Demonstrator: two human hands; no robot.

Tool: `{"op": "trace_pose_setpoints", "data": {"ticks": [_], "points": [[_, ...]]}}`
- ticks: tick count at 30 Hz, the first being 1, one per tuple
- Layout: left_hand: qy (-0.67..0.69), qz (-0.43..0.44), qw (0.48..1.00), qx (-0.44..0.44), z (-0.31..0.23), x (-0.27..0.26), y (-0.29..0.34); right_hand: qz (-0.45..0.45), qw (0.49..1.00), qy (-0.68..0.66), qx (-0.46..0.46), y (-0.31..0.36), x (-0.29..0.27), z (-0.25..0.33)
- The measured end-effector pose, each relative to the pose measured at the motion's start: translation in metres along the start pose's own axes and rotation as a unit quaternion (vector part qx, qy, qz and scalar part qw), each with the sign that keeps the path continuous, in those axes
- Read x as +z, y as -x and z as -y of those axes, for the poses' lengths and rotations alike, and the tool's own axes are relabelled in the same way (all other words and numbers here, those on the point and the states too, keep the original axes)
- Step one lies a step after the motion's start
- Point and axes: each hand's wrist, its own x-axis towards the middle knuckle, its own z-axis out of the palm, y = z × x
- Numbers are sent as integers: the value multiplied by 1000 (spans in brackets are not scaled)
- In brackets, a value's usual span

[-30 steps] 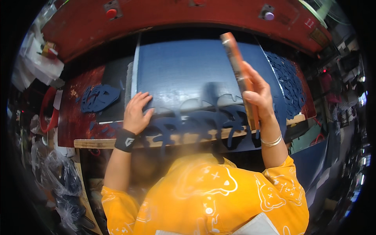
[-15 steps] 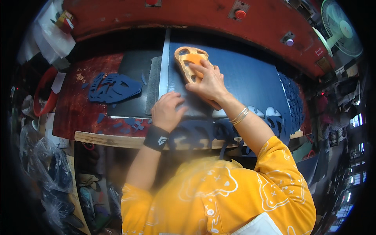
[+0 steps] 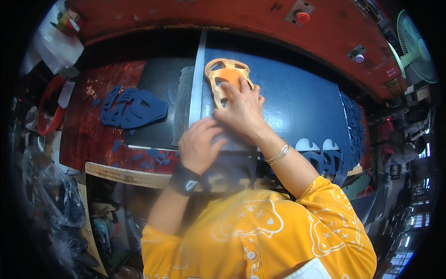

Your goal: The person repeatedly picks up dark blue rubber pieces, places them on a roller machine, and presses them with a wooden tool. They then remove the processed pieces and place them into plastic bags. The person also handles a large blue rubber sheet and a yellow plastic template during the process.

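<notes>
A sole-shaped cutting die (image 3: 228, 74), tan-edged and orange inside with several openings, lies on a dark blue sheet (image 3: 297, 97). My right hand (image 3: 244, 111) grips its near right part, thumb at the near left edge and fingers across the top; the die's near end is hidden beneath it. My left hand (image 3: 199, 145), with a black wristband, hovers at the sheet's near left edge, fingers loosely bent, thumb apart, nothing in it. Blue sole-shaped pieces (image 3: 133, 108) lie in a pile on the black board to the left.
A red machine beam with a red button (image 3: 302, 17) runs along the back. A pale metal strip (image 3: 198, 74) borders the sheet's left edge. Cut-out sheet waste (image 3: 325, 158) hangs at the near right. Blue scraps (image 3: 155, 156) litter the near left, behind a wooden edge (image 3: 125, 174).
My right hand has shifted slightly left and nearer, still on the die. My left hand has moved a little nearer to it. The whole view has shifted slightly.
</notes>
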Motion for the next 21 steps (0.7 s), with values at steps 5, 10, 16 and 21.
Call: {"op": "trace_pose_setpoints", "data": {"ticks": [5,10,16,21], "points": [[5,25,1000,9,1,-4,-3,19,982,-167,-89,8,-34,-45],[27,1,1000,11,-10,-24,4,54,996,69,19,75,-53,-116],[255,95,959,-76,-59,-23,52,-110,984,126,-63,97,-13,-152],[-5,93,993,73,-78,28,86,-90,992,88,5,94,-16,-138]]}}
